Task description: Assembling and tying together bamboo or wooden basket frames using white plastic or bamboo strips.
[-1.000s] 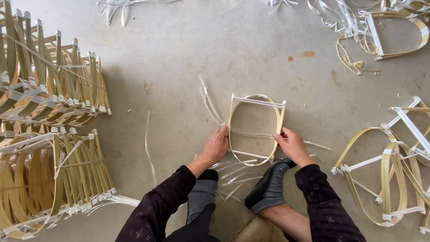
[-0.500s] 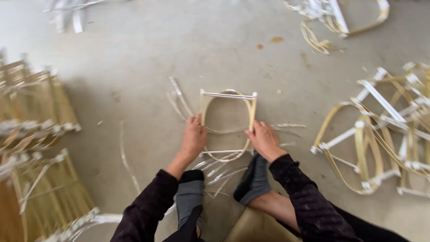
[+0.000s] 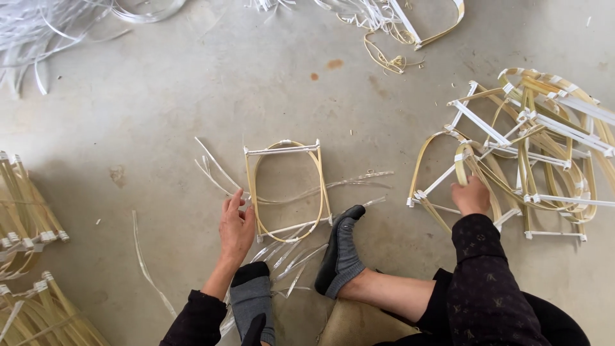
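A small bamboo frame (image 3: 286, 189), an oval hoop tied between two white crossbars, lies flat on the concrete floor in front of me. My left hand (image 3: 236, 227) rests at its left side, fingers spread, touching the hoop's edge. My right hand (image 3: 471, 195) has reached out to the right and grips a bent strip of another bamboo frame (image 3: 456, 168) at the near edge of a pile. My grey-socked feet (image 3: 339, 253) sit just below the small frame, the right toe against its lower bar.
A heap of finished bamboo frames (image 3: 538, 147) lies to the right. Stacked frames (image 3: 25, 224) stand at the left edge. Loose white strips (image 3: 288, 256) lie under the small frame, with more white strips (image 3: 57, 32) at the top left and frame pieces (image 3: 410, 32) at the top.
My right hand left the small frame and moved right to the pile, taking hold of a frame there. My left hand stays by the small frame. The view shifted right.
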